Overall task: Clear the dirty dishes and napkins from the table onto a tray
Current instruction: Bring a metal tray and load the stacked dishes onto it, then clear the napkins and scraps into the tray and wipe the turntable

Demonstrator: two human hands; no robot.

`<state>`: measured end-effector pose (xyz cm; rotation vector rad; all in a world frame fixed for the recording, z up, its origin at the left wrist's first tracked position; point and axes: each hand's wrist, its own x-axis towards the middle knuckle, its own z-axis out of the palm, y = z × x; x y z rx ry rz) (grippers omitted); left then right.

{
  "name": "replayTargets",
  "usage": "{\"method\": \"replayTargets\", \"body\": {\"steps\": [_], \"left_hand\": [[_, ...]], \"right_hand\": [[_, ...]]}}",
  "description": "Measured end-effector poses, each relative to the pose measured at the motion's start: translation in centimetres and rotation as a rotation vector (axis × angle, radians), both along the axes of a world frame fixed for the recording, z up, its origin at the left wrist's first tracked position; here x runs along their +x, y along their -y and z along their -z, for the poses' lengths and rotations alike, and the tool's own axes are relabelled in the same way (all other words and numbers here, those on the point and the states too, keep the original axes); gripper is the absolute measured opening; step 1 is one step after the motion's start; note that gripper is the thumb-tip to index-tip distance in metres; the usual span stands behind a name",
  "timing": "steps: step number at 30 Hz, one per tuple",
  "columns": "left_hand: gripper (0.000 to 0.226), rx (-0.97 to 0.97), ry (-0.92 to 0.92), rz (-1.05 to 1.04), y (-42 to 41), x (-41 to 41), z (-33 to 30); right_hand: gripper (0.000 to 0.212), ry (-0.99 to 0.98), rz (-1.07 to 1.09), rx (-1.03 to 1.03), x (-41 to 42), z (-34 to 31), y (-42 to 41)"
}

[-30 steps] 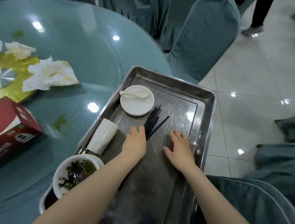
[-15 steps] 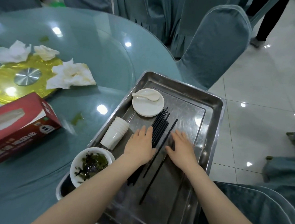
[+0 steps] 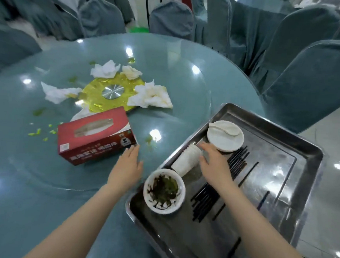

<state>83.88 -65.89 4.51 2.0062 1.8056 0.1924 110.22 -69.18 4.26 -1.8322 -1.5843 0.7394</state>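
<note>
A steel tray [image 3: 308, 154] sits at the table's right edge. It holds a white plate [image 3: 226, 141] with a spoon, a stack of white cups [image 3: 186, 161] lying on its side, a bowl [image 3: 163, 191] of dark leftovers and several black chopsticks [image 3: 211, 197]. My right hand [image 3: 214, 166] lies open over the tray, fingers touching the cups. My left hand [image 3: 127, 167] is open above the glass, fingertips near a red tissue box [image 3: 95, 137]. Crumpled napkins [image 3: 151, 95] lie around a yellow turntable hub [image 3: 110, 91].
Green food scraps [image 3: 38, 132] dot the round glass table [image 3: 187, 71] left of the box. Chairs in teal covers [image 3: 311, 80] ring the table at the back and right. Glossy tiled floor [image 3: 330, 175] lies right of the tray.
My left hand left the tray and moved left toward the tissue box. My right hand shifted from the chopsticks to the cups. The view swung left, showing more napkins.
</note>
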Motion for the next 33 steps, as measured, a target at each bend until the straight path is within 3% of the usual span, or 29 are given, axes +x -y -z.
{"method": "replayTargets", "body": {"steps": [4,7,14,26,33], "left_hand": [[0.060,-0.272,-0.217,-0.036,0.7,-7.3,2.5],[0.070,-0.385,-0.312,0.047,1.8,-10.8,4.0],[0.070,-0.440,-0.183,0.043,1.4,-13.6,4.7],[0.072,-0.444,-0.140,-0.043,0.5,-21.8,5.7],[0.073,-0.424,-0.173,-0.177,-1.4,-25.9,4.9]], "right_hand": [[0.039,0.028,-0.050,-0.005,-3.6,-0.1,-1.1],[0.038,0.039,-0.078,-0.031,-5.7,0.0,-2.0],[0.037,0.098,-0.141,-0.056,-10.1,0.1,-5.8],[0.038,0.275,-0.269,-0.218,-15.3,1.2,-11.3],[0.055,0.620,-0.450,-0.482,-15.8,1.6,-14.0]]}}
